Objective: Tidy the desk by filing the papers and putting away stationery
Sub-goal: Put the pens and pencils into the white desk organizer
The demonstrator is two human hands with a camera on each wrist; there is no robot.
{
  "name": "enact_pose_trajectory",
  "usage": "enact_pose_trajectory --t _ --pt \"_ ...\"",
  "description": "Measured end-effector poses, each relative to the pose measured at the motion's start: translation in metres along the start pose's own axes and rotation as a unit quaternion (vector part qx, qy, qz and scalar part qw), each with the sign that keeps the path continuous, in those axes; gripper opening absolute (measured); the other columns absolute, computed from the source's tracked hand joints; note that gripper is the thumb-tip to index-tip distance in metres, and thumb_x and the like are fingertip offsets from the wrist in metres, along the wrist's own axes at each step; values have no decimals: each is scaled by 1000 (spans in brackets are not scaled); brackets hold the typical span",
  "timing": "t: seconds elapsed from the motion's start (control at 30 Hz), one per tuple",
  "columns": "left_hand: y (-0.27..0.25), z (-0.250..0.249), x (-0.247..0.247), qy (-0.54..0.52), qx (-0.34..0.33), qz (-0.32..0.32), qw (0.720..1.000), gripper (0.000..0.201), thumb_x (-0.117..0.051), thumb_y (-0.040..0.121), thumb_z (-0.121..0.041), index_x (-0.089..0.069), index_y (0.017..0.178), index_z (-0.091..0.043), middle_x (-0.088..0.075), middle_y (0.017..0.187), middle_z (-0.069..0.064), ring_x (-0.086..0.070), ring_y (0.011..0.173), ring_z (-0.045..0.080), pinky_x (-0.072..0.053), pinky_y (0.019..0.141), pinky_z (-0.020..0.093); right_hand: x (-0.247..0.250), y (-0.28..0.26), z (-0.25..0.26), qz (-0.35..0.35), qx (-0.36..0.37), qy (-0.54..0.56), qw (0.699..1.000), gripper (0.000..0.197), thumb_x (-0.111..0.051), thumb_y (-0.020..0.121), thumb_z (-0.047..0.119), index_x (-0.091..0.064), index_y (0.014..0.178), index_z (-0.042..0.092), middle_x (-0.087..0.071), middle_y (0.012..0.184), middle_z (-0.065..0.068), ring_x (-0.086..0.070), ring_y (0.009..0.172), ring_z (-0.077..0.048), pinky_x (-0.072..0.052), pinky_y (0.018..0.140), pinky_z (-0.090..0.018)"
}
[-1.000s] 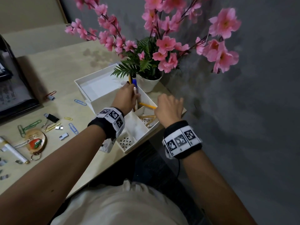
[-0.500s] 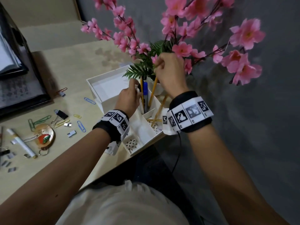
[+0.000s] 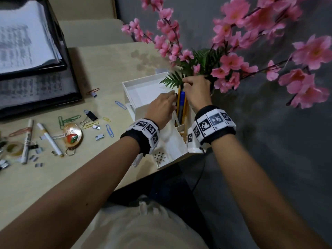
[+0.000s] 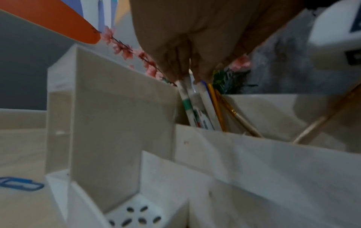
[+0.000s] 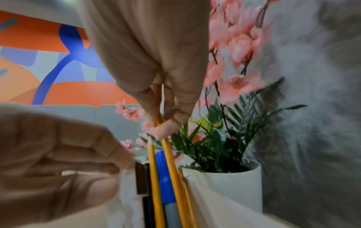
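The right hand [image 5: 156, 74] pinches the top of a yellow pencil [image 5: 171, 162] between thumb and fingers [image 5: 166, 129]; the pencil hangs nearly upright below them, its lower part down in the tall compartment of the white organizer [image 3: 172, 142]. Just beside it in that compartment stand a second yellow pencil [image 5: 154, 177], point up, and a blue-capped pen [image 5: 166, 172].

The left hand [image 3: 161, 108] is at the left of the same bundle. In the left wrist view its fingers [image 4: 175, 66] curl round the tops of white pens [image 4: 195, 108], which stand slanted in the compartment, with yellow pencils touching them on the right.

The organizer sits at the right edge of the worktop [image 3: 100, 65]; its wide tray [image 3: 143, 90] lies behind the hands and a small perforated compartment [image 3: 159, 157] in front. A white pot [image 5: 234, 182] of pink blossoms [image 3: 231, 60] and green fronds stands just behind the pencil compartment.

Further left on the worktop lie scattered paper clips [image 3: 109, 130], a black binder clip [image 3: 91, 115], two white markers [image 3: 50, 139], a roll of tape [image 3: 12, 148] and a keyring with a strawberry charm [image 3: 71, 137]. A black paper tray [image 3: 36, 83] holding printed sheets sits at the far left.
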State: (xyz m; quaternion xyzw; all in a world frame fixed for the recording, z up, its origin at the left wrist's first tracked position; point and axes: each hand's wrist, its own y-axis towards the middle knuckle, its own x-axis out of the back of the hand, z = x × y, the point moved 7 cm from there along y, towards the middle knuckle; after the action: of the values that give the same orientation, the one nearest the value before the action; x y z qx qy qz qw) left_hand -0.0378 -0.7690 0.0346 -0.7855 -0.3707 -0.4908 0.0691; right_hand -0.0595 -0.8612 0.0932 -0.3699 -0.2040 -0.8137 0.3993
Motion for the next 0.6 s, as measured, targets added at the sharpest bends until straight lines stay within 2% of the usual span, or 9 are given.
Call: enact_pose_trajectory --t 0.07,0.1,0.17,0.27,0.37,0.43,0.47,0.53,0.6 --pt "-4 8 4 -23 30 23 999 38 -51 91 -11 -45 129 -3 -53 131 13 -51 116 30 -43 88 38 4 -8 8 -24 10 -7 1000 34 -42 90 -3 -65 113 6 -62 118 -16 -57 110 -28 -46 97 -33" --pt "-8 12 10 -29 37 28 998 42 -50 92 -12 -40 132 -5 -50 136 10 -49 119 29 -42 89 38 8 -12 16 -46 22 -15 999 37 -41 89 -4 -65 115 8 -61 120 -15 -56 112 -27 -45 97 -33" --pt "-20 24 26 -50 50 16 997 44 -50 92 -12 -39 134 -6 -49 137 8 -49 121 28 -45 91 40 14 -21 37 -92 42 -21 995 40 -41 88 -4 -62 120 12 -56 124 -13 -52 116 -26 -41 96 -30" --pt "-45 60 61 -90 99 -34 990 31 -51 91 -13 -53 121 -3 -59 126 10 -55 115 26 -44 94 37 -2 -36 79 -107 100 -3 989 37 -42 87 -2 -62 115 10 -57 121 -12 -52 114 -24 -34 90 -20" --pt "-80 116 99 -133 190 -79 969 17 -52 89 -10 -65 97 -3 -70 99 14 -66 91 25 -49 83 31 -50 -52 121 -49 140 50 988 33 -43 82 -2 -64 106 6 -62 112 -12 -55 106 -24 -38 90 -27" --pt "-114 157 119 -182 265 -97 942 14 -51 88 -7 -65 86 -6 -69 76 9 -66 63 6 -51 67 20 -96 -65 141 14 140 64 988 30 -45 82 -1 -65 103 7 -65 104 -12 -58 100 -25 -41 86 -28" --pt "-133 179 128 -202 303 -101 926 15 -50 88 -5 -63 82 -9 -65 67 3 -59 50 -6 -48 60 15 -121 -74 150 52 139 60 987 28 -45 83 0 -66 101 7 -67 102 -12 -59 98 -26 -41 83 -28" --pt "-176 221 141 -244 384 -107 884 21 -48 89 -3 -59 73 -12 -60 57 -4 -53 38 -10 -45 52 10 -172 -94 163 130 144 40 980 23 -47 84 3 -67 96 7 -69 100 -13 -60 98 -28 -43 83 -28" --pt "-222 260 151 -282 463 -129 830 28 -46 89 -1 -57 66 -14 -58 40 -7 -51 33 -6 -42 44 8 -220 -117 173 200 147 4 969 21 -48 86 7 -67 92 6 -68 100 -16 -60 98 -33 -48 86 -33"
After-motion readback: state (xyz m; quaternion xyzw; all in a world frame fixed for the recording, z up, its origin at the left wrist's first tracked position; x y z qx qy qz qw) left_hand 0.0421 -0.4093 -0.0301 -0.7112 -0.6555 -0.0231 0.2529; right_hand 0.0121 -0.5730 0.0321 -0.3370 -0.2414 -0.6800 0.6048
